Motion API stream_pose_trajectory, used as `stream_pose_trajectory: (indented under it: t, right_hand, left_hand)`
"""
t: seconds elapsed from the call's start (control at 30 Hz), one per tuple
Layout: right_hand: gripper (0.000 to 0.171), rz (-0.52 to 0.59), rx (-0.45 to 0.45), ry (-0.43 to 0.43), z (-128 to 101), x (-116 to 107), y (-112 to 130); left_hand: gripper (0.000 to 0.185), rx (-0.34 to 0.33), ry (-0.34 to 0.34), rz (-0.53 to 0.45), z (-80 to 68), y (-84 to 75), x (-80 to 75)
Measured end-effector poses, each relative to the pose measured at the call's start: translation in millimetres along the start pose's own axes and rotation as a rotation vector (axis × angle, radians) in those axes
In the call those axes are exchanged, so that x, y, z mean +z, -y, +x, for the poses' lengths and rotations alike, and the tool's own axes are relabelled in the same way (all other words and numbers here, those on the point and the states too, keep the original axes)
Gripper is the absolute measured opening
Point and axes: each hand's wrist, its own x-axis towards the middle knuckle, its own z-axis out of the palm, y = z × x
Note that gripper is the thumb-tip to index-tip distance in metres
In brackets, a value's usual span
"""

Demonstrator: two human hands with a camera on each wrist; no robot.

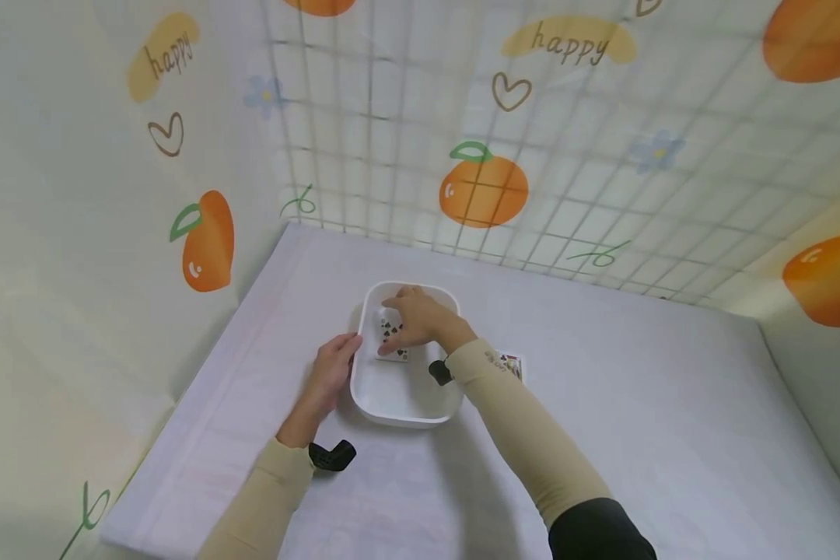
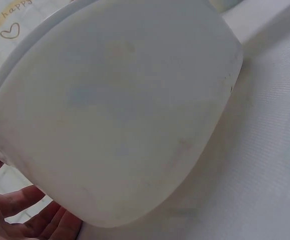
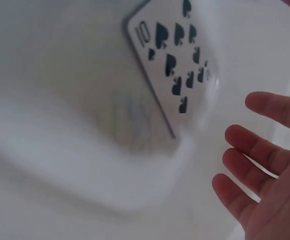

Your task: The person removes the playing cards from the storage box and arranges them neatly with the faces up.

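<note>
A white plastic basin with rounded corners stands on the table. My left hand holds its left side at the rim; in the left wrist view the fingers show beside its pale outer wall. Inside lies a ten of spades playing card, face up, toward the far left of the basin. My right hand reaches in over this card, thumb and fingers spread apart and partly covering it in the head view. From the right wrist, the ten of spades appears left of the extended fingers, which hold nothing.
Right of the basin lies a picture playing card, partly hidden behind my right sleeve. A white cloth covers the table. Behind it rises a wire grid with a printed orange-pattern sheet, and similar sheets hang at both sides.
</note>
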Motion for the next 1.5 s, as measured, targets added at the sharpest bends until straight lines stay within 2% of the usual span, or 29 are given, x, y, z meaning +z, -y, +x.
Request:
stream_pose_trajectory:
  t: [0.57,1.5]
  right_hand:
    - [0.103,-0.097,0.015,0.021,8.2,15.5,-1.6]
    - [0.091,-0.066,0.025,0.05,14.2,22.9,-2.1]
  left_hand:
    - [0.042,-0.002,0.006,0.007,0.0,1.0,-0.7]
    - [0.042,0.002,-0.01,0.029,1.5,3.7,-1.3]
